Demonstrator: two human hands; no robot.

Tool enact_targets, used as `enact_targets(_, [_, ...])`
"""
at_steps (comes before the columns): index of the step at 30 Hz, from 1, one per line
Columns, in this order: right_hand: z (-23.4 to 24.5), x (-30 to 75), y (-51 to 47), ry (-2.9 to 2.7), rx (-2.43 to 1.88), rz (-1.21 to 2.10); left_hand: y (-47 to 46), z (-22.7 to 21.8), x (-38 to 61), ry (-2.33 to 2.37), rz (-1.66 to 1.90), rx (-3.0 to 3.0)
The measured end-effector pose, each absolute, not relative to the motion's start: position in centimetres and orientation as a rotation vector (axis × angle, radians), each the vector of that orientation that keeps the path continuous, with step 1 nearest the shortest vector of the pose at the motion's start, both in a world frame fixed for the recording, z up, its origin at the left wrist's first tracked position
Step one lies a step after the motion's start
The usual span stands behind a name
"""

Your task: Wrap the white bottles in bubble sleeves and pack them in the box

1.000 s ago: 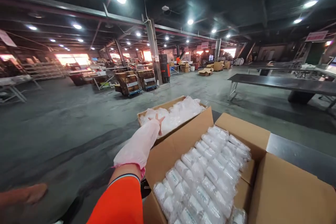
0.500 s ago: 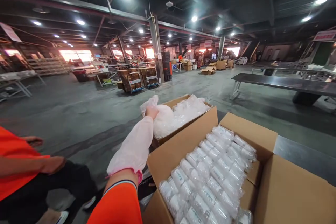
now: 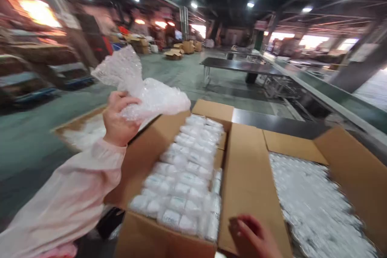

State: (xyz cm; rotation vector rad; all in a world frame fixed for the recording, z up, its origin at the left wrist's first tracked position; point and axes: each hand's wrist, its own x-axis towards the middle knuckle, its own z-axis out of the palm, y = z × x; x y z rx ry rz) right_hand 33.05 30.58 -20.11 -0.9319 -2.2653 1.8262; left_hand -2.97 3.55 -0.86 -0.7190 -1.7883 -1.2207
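Note:
My left hand (image 3: 121, 119), in a pale sleeve cover, is closed on a crumpled bundle of bubble wrap (image 3: 160, 96) raised above the left edge of an open cardboard box (image 3: 151, 149). Whether anything is wrapped inside I cannot tell. Rows of white printed cylinders in clear wrap (image 3: 184, 169) fill most of that box, with a gap along its right side. My right hand (image 3: 254, 234) is low in the view, over the box's right flap, slightly blurred. Its fingers are loosely bent and apart, and nothing shows in them.
Left of the box stands a carton of bubble wrap (image 3: 87, 129), partly behind my arm. Another open box (image 3: 293, 139) on the right is filled with clear-wrapped items. Farther off are a dark table (image 3: 238, 66), a long conveyor (image 3: 332, 96) and loaded trolleys at left.
My left hand has lifted the bubble wrap from the left carton towards the middle box. The view has turned right; my right hand and the right-hand box have come into sight, the co-worker has left it.

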Motion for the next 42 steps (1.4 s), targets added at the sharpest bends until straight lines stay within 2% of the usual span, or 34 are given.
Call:
enact_targets(2, [-19.5, 34.2, 30.6, -2.247, -0.868, 1.942, 8.2, -3.0, 1.4, -1.854, -1.101, -1.150])
enact_targets(5, [-18.8, 36.2, 31.2, -2.192, -0.919, 1.908, 15.1, -7.5, 7.9, -1.967, -1.124, -1.543])
enact_targets(7, [-18.1, 38.3, 32.0, -2.180, -0.992, 1.811, 19.2, -10.6, 11.0, -2.093, -1.123, -1.640])
enact_targets(11, [-16.9, 43.4, 34.1, -2.135, -1.145, 1.490, 24.6, -14.7, 11.9, -2.380, -0.775, -1.447])
enact_targets(15, [-17.2, 47.6, 35.5, -2.079, -1.283, 1.363, 25.2, -15.0, 10.4, -2.465, -0.675, -1.219])
enact_targets(19, [-18.7, 49.8, 36.5, -2.003, -1.371, 1.349, 24.4, -14.3, 13.3, -2.300, -0.893, -1.499])
enact_targets(22, [-19.1, 50.3, 37.2, -1.952, -1.437, 1.190, 25.6, -15.1, 18.1, -2.230, -0.879, -1.753])
enact_targets(27, [-18.3, 50.3, 38.4, -2.039, -1.416, 0.916, 30.5, -18.0, 26.4, -2.201, -0.590, -2.141])
enact_targets(32, [-18.0, 50.5, 40.2, -2.280, -1.307, 0.802, 33.0, -19.4, 32.5, -2.087, -0.187, -2.517])
enact_targets(37, [-19.2, 50.5, 41.7, -2.459, -1.278, 0.775, 35.1, -18.9, 34.1, -1.993, 0.245, -2.790])
enact_targets(42, [-20.0, 50.6, 43.2, -2.420, -1.270, 0.764, 39.3, -20.0, 34.8, -1.984, 0.373, -2.805])
